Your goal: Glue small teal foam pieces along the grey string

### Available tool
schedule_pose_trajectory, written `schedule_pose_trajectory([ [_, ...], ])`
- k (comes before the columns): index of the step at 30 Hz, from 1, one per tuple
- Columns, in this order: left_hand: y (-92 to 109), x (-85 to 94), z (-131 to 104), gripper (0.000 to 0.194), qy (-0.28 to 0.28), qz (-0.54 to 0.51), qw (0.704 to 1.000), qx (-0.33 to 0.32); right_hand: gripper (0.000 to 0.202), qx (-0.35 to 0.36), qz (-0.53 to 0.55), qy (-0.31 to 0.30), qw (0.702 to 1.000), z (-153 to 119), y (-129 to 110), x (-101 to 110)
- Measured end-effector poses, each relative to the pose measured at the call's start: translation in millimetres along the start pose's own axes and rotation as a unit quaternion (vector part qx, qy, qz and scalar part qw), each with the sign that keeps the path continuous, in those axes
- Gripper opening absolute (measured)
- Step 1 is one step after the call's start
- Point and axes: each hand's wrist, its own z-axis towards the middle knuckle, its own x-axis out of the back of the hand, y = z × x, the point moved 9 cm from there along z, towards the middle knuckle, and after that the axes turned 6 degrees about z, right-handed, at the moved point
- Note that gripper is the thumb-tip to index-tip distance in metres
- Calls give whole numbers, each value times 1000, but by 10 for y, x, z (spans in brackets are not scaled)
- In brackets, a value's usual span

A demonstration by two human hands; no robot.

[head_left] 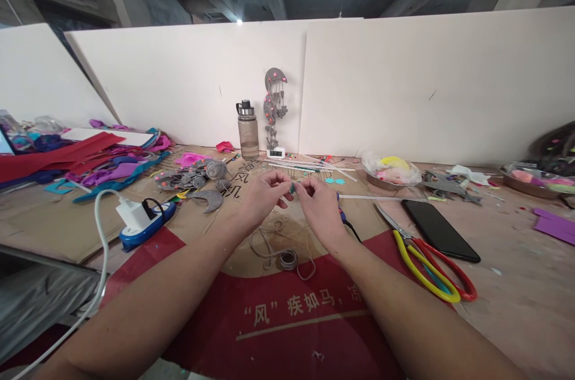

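Note:
Close together above the cardboard, my left hand [268, 193] and my right hand [317, 200] pinch a small green piece [292, 187] between their fingertips. Its exact shape is too small to tell. Below the hands, a loose coil of grey cord [288, 259] lies on the cardboard and the red printed sheet [287, 332]. Two light blue cut-outs [334, 181] rest just behind my right hand. Partly hidden by that hand is a blue tool [342, 216] with a dark cable.
Scissors [417, 248] and a black phone [440, 229] lie at the right. A bottle [248, 133] and a grey hanging ornament [272, 105] stand against the white board. A power strip [146, 225], grey felt pieces [209, 199] and coloured felt [112, 170] are left.

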Motion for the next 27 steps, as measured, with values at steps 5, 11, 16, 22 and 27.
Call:
schedule_pose_trajectory([
  [5,16,-11,3,15,-15,-11,1000,-3,22,-12,10,2,1000,2,8,8],
  [11,17,-28,36,19,-38,-49,998,7,23,-65,80,-3,995,44,156,-2],
  [16,-6,-51,38,22,-55,-63,996,19,21,-80,120,-18,989,65,185,-28],
  [22,-7,-58,17,25,-88,-115,989,12,22,-84,129,-13,988,58,138,-13],
  [27,-25,-71,21,29,-95,-149,984,34,22,-86,122,-8,989,69,136,-8],
])
